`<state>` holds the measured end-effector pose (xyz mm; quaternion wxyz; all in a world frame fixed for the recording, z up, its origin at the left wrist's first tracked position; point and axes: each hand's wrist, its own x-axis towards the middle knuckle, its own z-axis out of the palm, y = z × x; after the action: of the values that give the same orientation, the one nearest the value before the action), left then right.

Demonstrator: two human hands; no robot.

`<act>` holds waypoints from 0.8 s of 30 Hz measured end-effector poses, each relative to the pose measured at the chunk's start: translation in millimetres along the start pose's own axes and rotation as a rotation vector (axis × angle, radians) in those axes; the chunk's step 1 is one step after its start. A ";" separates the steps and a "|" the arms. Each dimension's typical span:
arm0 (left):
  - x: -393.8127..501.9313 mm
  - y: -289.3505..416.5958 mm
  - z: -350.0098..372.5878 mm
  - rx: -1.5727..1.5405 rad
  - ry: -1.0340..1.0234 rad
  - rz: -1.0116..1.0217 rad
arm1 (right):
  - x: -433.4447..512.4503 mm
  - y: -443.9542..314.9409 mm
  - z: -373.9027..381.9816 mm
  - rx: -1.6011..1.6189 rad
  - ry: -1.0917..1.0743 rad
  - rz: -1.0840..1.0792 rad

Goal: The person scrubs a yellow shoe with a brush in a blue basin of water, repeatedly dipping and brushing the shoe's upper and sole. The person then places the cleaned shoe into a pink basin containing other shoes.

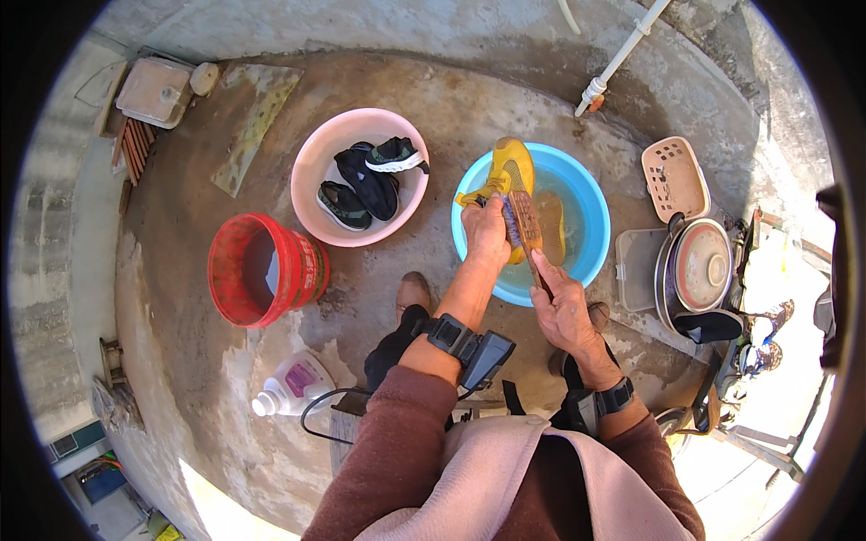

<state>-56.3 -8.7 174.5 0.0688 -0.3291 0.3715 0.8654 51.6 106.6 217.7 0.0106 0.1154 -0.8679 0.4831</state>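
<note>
My left hand (486, 231) grips a yellow sneaker (512, 164) near its heel, over the left side of a blue plastic basin (599, 251). In my right hand (561, 304) is the handle of a wooden scrubbing brush (527, 223). Its purple bristles face left, against or close to the shoe beside my left fingers; exact contact is hard to make out. Cloudy water stands in the basin, and a second yellow shoe (551, 226) lies in it, partly hidden behind the brush. My left hand covers part of the held shoe.
Left of the basin stands a pink basin (308, 216) with several dark shoes. A red bucket (304, 270) holds murky liquid. Nearer me lies a white detergent bottle (298, 382). At right are a plastic basket (676, 179) and lidded pot (703, 257). A pipe tap (595, 98) juts out behind.
</note>
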 end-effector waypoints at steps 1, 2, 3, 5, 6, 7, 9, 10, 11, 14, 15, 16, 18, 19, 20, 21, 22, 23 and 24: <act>-1.5 0.8 0.4 0.015 0.019 0.004 | -0.7 0.2 1.0 -0.041 0.021 0.078; -5.8 -0.8 1.4 0.102 0.012 -0.005 | 1.8 3.7 0.8 -0.077 0.019 0.110; -9.4 -1.9 3.0 0.111 -0.016 -0.026 | 7.5 10.2 0.1 -0.115 0.049 0.110; -16.0 -5.3 5.4 0.104 -0.086 -0.060 | 14.8 25.8 -4.9 -0.182 0.094 0.113; -23.9 -11.8 7.5 0.167 -0.131 0.036 | 21.9 36.1 -5.3 -0.194 0.166 0.070; -28.8 -14.7 7.7 0.253 -0.192 0.005 | 28.0 46.0 -6.6 -0.204 0.242 0.025; -33.6 -17.1 8.4 0.325 -0.240 -0.076 | 33.1 63.6 -16.6 -0.292 0.232 0.151; -36.4 -18.1 7.9 0.244 -0.252 -0.108 | 34.3 70.9 -21.6 -0.339 0.231 0.219; -37.4 -17.7 7.1 0.145 -0.267 -0.182 | 34.4 76.8 -25.2 -0.131 0.230 0.367; -30.5 -10.0 5.5 -0.075 -0.375 -0.312 | 29.0 87.0 -34.5 0.568 0.286 0.898; -27.8 -7.2 5.2 -0.159 -0.410 -0.325 | 27.2 88.0 -34.1 0.720 0.239 0.854; -24.6 -4.0 5.5 -0.198 -0.393 -0.359 | 26.0 87.9 -32.3 0.809 0.228 0.830; -20.2 3.1 5.7 -0.284 -0.357 -0.422 | 25.6 85.1 -26.2 0.933 0.152 0.720; -19.8 6.7 5.4 -0.299 -0.380 -0.413 | 26.0 82.5 -23.3 1.002 0.088 0.647; -20.5 10.7 4.5 -0.313 -0.392 -0.407 | 27.3 79.4 -20.2 0.999 0.046 0.683; -21.6 14.8 3.9 -0.328 -0.373 -0.416 | 28.6 75.8 -18.3 1.017 0.022 0.625; -22.9 18.3 3.9 -0.286 -0.423 -0.412 | 31.0 72.1 -16.5 1.028 0.030 0.608; -23.8 22.4 3.7 -0.098 -0.543 -0.339 | 32.5 68.3 -16.0 1.040 0.038 0.593; -24.6 26.1 3.3 0.098 -0.630 -0.285 | 34.9 65.6 -17.2 1.150 0.068 0.586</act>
<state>-48.5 -22.0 207.0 0.3160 -0.0905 0.3232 0.8874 2.2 147.7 176.5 -0.1577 -0.1545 -0.4652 0.8572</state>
